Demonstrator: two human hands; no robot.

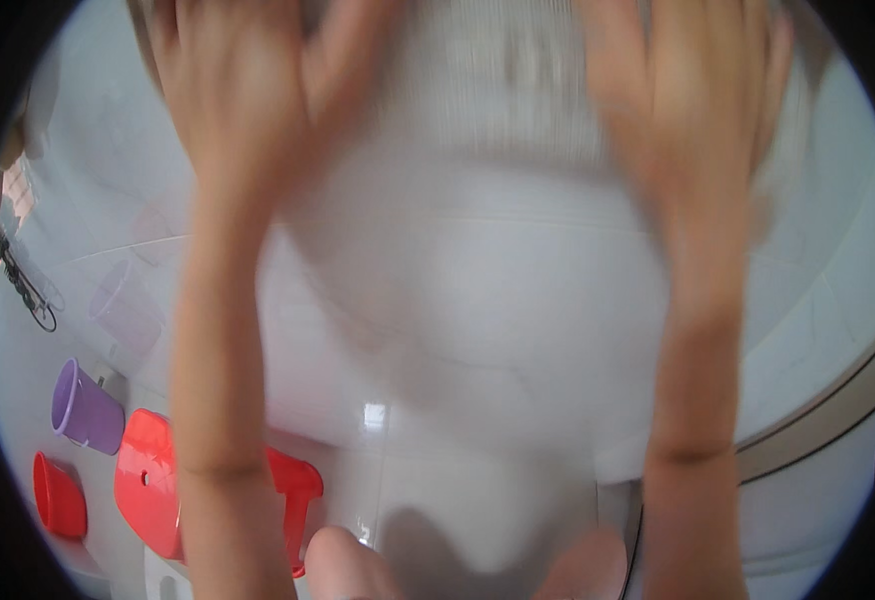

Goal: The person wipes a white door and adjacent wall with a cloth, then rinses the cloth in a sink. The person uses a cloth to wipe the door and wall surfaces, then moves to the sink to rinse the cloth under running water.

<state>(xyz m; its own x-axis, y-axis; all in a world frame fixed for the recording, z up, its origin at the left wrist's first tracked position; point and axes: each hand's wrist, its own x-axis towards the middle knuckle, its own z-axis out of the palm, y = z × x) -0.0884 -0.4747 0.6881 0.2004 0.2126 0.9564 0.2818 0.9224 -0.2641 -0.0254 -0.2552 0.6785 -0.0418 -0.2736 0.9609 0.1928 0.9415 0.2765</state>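
My left hand (235, 82) reaches up at the top left, back towards me, its fingertips cut off by the upper rim. At the top right, my right hand (692, 90) is raised in the same way. Between them is a pale, finely ribbed sheet-like thing (512, 82), perhaps cloth or a mat, blurred by motion. Both hands lie over its sides. Whether the fingers grip it or only rest on it is hidden.
Pale glossy tiles (482, 300) cover the surface before me. At lower left stand a purple bucket (92, 409), a red plastic bucket (61, 499) and a red plastic stool (145, 480). A dark metal rack (29, 292) is on the left wall. My knees (344, 562) show below.
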